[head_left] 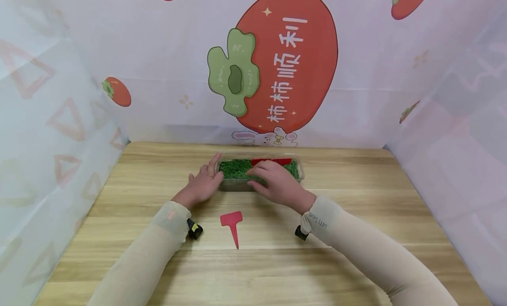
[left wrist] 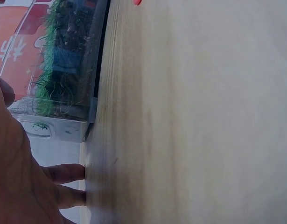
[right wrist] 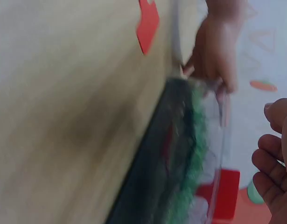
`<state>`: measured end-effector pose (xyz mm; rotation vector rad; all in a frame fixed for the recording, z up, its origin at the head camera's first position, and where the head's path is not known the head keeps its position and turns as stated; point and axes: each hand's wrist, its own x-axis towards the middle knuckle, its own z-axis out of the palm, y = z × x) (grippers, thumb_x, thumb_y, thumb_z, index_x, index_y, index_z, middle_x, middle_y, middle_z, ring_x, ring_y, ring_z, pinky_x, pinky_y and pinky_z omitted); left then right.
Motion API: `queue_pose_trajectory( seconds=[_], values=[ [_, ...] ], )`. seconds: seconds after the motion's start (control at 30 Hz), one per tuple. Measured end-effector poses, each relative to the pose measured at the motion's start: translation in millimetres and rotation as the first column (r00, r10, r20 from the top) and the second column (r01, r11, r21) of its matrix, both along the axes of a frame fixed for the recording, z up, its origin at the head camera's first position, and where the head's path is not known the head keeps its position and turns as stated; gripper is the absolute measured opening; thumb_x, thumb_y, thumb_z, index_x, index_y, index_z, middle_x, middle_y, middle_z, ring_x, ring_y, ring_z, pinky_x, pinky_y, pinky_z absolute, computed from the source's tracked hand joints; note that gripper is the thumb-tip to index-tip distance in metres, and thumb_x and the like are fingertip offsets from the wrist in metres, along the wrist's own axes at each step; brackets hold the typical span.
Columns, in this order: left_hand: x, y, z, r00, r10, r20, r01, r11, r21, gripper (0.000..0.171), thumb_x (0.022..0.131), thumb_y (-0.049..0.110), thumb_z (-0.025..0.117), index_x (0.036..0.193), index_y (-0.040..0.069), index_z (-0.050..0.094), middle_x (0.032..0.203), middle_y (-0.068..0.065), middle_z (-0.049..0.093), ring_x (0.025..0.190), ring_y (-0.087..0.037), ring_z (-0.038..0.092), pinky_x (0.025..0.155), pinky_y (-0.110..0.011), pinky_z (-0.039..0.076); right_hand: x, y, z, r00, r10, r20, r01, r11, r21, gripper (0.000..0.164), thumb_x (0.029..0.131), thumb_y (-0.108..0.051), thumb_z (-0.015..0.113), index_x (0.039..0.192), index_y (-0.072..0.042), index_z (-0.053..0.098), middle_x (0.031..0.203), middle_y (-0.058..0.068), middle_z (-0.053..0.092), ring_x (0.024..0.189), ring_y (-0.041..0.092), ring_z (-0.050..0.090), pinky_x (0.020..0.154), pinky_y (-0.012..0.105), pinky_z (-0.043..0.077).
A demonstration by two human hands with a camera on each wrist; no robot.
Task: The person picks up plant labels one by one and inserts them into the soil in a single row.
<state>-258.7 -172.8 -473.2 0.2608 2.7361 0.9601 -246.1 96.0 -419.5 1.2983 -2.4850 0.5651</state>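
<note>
A long clear plastic box [head_left: 237, 185] of green grass [head_left: 235, 169] on dark soil stands toward the back of the table. My left hand [head_left: 202, 182] rests against its left end, the thumb at the rim; in the left wrist view, two straight fingers [left wrist: 68, 197] reach down to the tabletop. Over the box's right half hovers my right hand [head_left: 279, 182], its fingers loosely bent and holding nothing in the right wrist view. Behind that hand, a red plant label [head_left: 282, 161] stands upright in the grass, its lower part hidden. Another red T-shaped plant label [head_left: 231, 220] lies before the box.
The wood-grain table [head_left: 245, 279] ends at a printed cloth backdrop [head_left: 174, 55] behind the box. More cloth hangs along the left and right sides. A dark wrist camera [head_left: 194, 229] sits on the left sleeve, another camera [head_left: 302, 232] on the right.
</note>
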Motion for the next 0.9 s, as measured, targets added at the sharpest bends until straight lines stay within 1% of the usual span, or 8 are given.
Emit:
queue_pose_trajectory(
  seconds=[0.1, 0.23, 0.37, 0.5, 0.67, 0.77, 0.9],
  values=[
    [-0.3, -1, -1.7, 1.0, 0.001, -0.005, -0.001, 1.0, 0.001, 0.064, 0.105, 0.048, 0.021, 0.158, 0.042, -0.015, 0.166, -0.022, 0.01, 0.153, -0.043, 0.009, 0.11, -0.077, -0.007, 8.7, -7, -4.8, 0.999, 0.043, 0.031, -0.044, 0.998, 0.033, 0.032, 0.089, -0.027, 0.077, 0.117, -0.013, 0.072, 0.109, 0.0, 0.07, 0.099, 0.012, 0.063, 0.089, 0.03, 0.054],
    [0.2, -1, -2.7, 1.0, 0.002, -0.012, -0.002, 1.0, -0.001, 0.064, 0.106, 0.048, 0.021, 0.159, 0.04, -0.013, 0.165, -0.024, 0.012, 0.153, -0.044, 0.01, 0.11, -0.078, -0.006, 20.3, -16, -9.6, 0.994, 0.078, 0.076, -0.086, 0.989, 0.118, 0.041, 0.09, -0.035, 0.076, 0.125, -0.016, 0.069, 0.117, -0.002, 0.067, 0.107, 0.012, 0.061, 0.095, 0.028, 0.052],
    [1.3, -1, -2.1, 1.0, 0.007, -0.015, -0.007, 1.0, -0.003, 0.064, 0.106, 0.048, 0.021, 0.159, 0.04, -0.013, 0.164, -0.026, 0.012, 0.152, -0.046, 0.011, 0.11, -0.078, -0.006, 30.3, -25, -12.9, 0.987, 0.123, 0.108, -0.143, 0.969, 0.2, 0.047, 0.091, -0.042, 0.072, 0.13, -0.015, 0.066, 0.122, -0.002, 0.064, 0.113, 0.013, 0.059, 0.1, 0.028, 0.049],
    [1.5, -1, -1.3, 1.0, 0.009, -0.011, -0.009, 1.0, 0.003, 0.063, 0.105, 0.048, 0.021, 0.157, 0.044, -0.015, 0.165, -0.026, 0.012, 0.152, -0.045, 0.011, 0.111, -0.076, -0.007, 39.3, -31, -18.6, 0.976, 0.153, 0.155, -0.189, 0.947, 0.259, 0.056, 0.089, -0.049, 0.072, 0.132, -0.014, 0.064, 0.123, -0.001, 0.062, 0.113, 0.013, 0.056, 0.098, 0.025, 0.049],
    [1.6, 0, -0.6, 1.0, 0.012, -0.007, -0.012, 1.0, 0.006, 0.063, 0.105, 0.048, 0.021, 0.158, 0.044, -0.014, 0.164, -0.026, 0.012, 0.151, -0.046, 0.013, 0.111, -0.076, -0.007, 47.0, -35, -27.3, 0.969, 0.15, 0.198, -0.208, 0.925, 0.319, 0.062, 0.088, -0.056, 0.071, 0.135, -0.016, 0.062, 0.125, -0.001, 0.06, 0.111, 0.011, 0.055, 0.095, 0.022, 0.049],
    [1.5, 0, -0.2, 1.0, 0.019, -0.005, -0.019, 1.0, 0.005, 0.063, 0.105, 0.048, 0.022, 0.158, 0.044, -0.013, 0.164, -0.027, 0.013, 0.151, -0.047, 0.014, 0.112, -0.075, -0.007, 48.3, -39, -32.9, 0.967, 0.132, 0.216, -0.201, 0.919, 0.339, 0.065, 0.087, -0.059, 0.07, 0.135, -0.016, 0.062, 0.123, -0.002, 0.06, 0.108, 0.009, 0.054, 0.093, 0.021, 0.048],
    [1.5, -1, 0.5, 1.0, 0.018, 0.0, -0.018, 1.0, 0.009, 0.063, 0.106, 0.047, 0.021, 0.158, 0.043, -0.013, 0.164, -0.027, 0.013, 0.151, -0.047, 0.014, 0.111, -0.076, -0.008, 49.5, -43, -37.6, 0.967, 0.099, 0.236, -0.181, 0.917, 0.355, 0.062, 0.088, -0.057, 0.07, 0.134, -0.016, 0.062, 0.119, -0.002, 0.059, 0.101, 0.009, 0.053, 0.087, 0.021, 0.048]
  ],
)
